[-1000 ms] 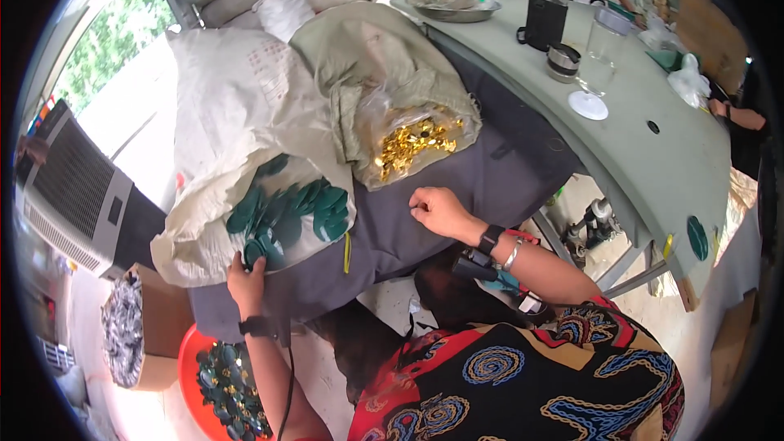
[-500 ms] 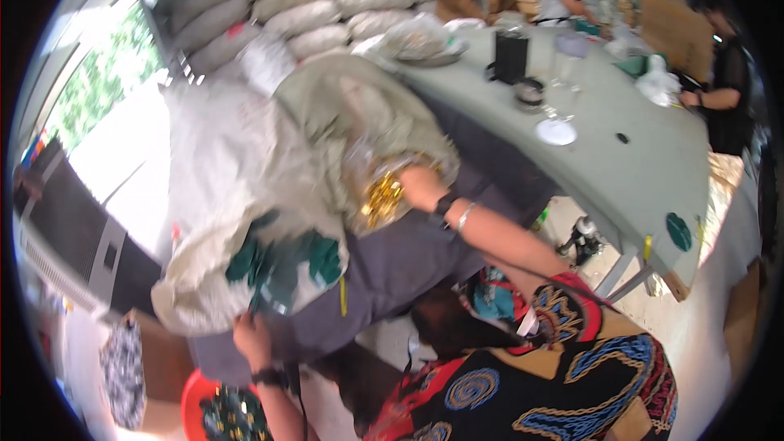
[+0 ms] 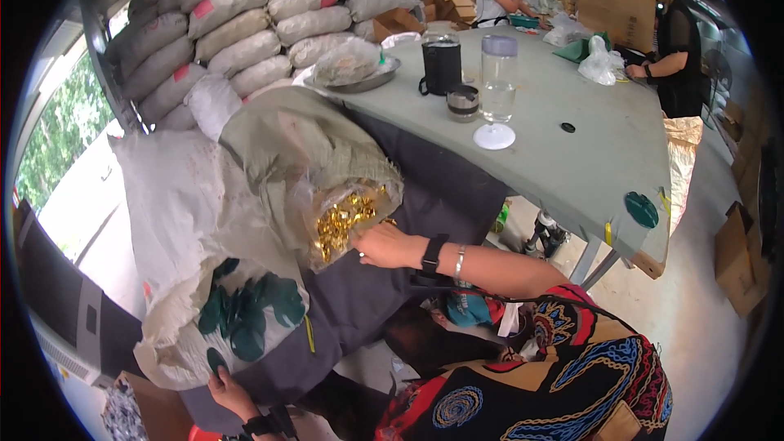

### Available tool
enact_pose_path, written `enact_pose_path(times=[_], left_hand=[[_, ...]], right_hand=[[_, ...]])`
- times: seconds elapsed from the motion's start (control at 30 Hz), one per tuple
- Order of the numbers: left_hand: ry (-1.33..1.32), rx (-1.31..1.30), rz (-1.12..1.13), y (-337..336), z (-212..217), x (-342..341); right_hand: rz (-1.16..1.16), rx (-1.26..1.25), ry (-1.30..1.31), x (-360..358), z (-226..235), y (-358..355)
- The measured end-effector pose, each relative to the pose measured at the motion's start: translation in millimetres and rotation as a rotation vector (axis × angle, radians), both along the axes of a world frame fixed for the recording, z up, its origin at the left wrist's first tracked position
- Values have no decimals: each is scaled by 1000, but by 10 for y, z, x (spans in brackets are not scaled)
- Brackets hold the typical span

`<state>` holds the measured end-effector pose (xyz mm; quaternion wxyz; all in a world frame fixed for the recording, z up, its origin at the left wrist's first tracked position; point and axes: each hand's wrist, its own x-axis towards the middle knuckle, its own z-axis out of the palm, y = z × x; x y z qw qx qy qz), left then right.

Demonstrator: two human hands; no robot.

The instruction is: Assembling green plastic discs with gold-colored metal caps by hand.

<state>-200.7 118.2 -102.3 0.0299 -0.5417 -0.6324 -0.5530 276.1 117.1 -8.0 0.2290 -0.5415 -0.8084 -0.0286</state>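
My left hand pinches a dark green oval disc at the mouth of a white woven sack. More green discs lie loose inside that sack. My right hand is closed, its fingers curled, just beside a heap of small shiny gold pieces. The gold pieces lie in clear plastic within a beige sack. A speck of gold shows by the right hand, but what the fingers hold is hidden.
A green-topped table holds a clear bottle, a black cup and a metal dish. Filled sacks are stacked behind. Two people work at the table's far side. A yellow strip hangs by the white sack.
My right hand has drawn back out of the gold pieces toward me. My left hand now shows a green disc between its fingers. The whole view has shifted.
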Motion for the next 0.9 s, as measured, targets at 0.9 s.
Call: enact_pose_path(times=[0.9], left_hand=[[-368,-323,-710,-1267,998,2134]], right_hand=[[495,-191,668,-880,88,-1061]])
